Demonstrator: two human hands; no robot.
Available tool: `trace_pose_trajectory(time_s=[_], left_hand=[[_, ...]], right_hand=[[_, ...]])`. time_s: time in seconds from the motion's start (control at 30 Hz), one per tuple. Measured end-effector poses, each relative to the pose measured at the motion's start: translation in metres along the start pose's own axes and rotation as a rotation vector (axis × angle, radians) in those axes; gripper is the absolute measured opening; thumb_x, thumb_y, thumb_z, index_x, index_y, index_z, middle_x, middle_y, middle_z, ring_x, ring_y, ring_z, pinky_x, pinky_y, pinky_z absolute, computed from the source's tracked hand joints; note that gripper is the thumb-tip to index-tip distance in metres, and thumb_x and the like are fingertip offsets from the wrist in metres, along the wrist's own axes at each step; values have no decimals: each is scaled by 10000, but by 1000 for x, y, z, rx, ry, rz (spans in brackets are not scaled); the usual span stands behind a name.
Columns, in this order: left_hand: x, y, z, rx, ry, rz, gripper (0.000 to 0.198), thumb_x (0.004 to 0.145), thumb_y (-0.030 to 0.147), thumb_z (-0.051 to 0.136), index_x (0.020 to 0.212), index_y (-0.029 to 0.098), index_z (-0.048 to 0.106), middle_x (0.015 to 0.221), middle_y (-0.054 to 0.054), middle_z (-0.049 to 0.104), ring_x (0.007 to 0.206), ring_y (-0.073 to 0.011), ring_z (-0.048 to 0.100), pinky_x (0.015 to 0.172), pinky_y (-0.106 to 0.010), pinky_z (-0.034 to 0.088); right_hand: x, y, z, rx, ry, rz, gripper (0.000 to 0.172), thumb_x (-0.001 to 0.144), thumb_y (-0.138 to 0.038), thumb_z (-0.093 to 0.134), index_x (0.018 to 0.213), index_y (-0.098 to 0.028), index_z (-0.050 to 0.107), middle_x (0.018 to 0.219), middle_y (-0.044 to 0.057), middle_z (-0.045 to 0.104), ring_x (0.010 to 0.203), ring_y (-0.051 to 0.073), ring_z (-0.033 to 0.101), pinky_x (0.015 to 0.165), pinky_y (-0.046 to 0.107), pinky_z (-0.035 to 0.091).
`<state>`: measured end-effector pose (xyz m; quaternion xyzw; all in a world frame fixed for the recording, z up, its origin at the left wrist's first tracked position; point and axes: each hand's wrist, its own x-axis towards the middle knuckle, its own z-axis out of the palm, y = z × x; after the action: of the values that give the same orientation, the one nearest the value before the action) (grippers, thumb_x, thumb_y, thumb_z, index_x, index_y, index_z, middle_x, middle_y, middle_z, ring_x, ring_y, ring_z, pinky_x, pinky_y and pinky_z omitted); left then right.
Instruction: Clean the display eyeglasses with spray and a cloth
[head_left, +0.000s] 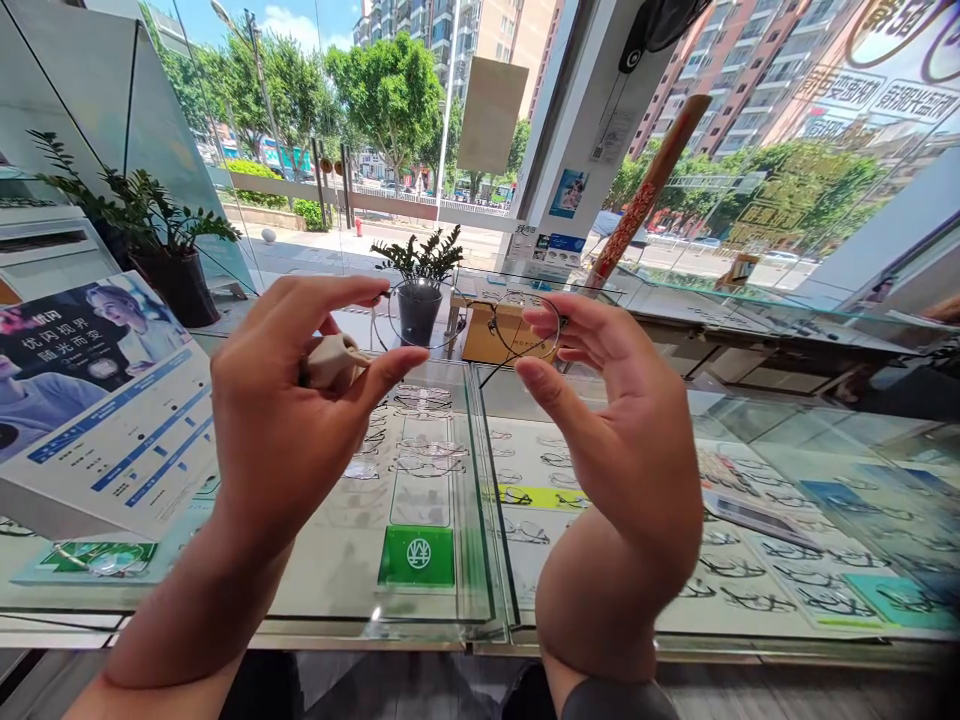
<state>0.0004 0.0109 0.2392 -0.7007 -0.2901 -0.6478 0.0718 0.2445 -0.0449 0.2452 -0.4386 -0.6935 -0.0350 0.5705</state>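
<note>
Thin-rimmed eyeglasses are held up over the glass counter, with both of my hands at their outer sides. My left hand pinches the left rim between thumb and index finger. A crumpled beige cloth is tucked in that palm under the curled fingers. On the other side, my right hand has its fingers and thumb around the right rim. A dark temple arm crosses below the right lens. The clear lenses let the plant and box behind show through.
Below lies a glass display case with several rows of spectacles and a green card. A printed standing board is at the left. Farther back are a potted plant, a brown box and large windows. A tablet-like device lies right.
</note>
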Motion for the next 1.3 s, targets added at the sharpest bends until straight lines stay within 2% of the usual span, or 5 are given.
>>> trace_pose_trajectory(time_s=[0.53, 0.77, 1.0, 1.17, 1.3], left_hand=[[-4, 11, -3, 22, 87, 16, 421, 901, 512, 945, 1273, 334, 859, 1117, -27, 792, 842, -203, 647, 801, -413, 575], [-4, 10, -5, 40, 87, 31, 427, 894, 471, 962, 1277, 313, 854, 1156, -29, 801, 813, -178, 653, 784, -386, 599], [-4, 13, -9, 84, 29, -8, 417, 924, 476, 924, 1326, 442, 817, 1198, -15, 782, 842, -217, 717, 664, -396, 660], [-4, 14, -9, 40, 17, -26, 437, 915, 410, 932, 1336, 440, 818, 1221, -17, 789, 908, -232, 760, 595, -367, 662], [-4, 15, -7, 53, 33, -21, 451, 909, 420, 921, 1350, 424, 825, 1226, -19, 784, 859, -227, 720, 695, -407, 667]], right_hand=[[-3, -9, -1, -70, -59, -21, 413, 1090, -394, 719, 1489, -292, 693, 1432, 120, 775, 1324, 326, 736, 1138, 596, 636], [-4, -13, 1, -104, -70, -27, 385, 1105, -402, 700, 1476, -298, 697, 1392, 111, 784, 1290, 323, 741, 1160, 606, 617], [-5, -17, 2, -139, 23, -95, 391, 1080, -459, 739, 1433, -289, 726, 1355, 111, 800, 1290, 357, 754, 1164, 652, 624], [-7, -22, 3, -187, 79, -89, 353, 1083, -440, 735, 1399, -282, 744, 1341, 111, 806, 1291, 362, 757, 1170, 659, 615], [-7, -25, 4, -175, 98, -95, 343, 1081, -435, 730, 1394, -293, 746, 1324, 102, 809, 1286, 360, 756, 1177, 666, 611]])
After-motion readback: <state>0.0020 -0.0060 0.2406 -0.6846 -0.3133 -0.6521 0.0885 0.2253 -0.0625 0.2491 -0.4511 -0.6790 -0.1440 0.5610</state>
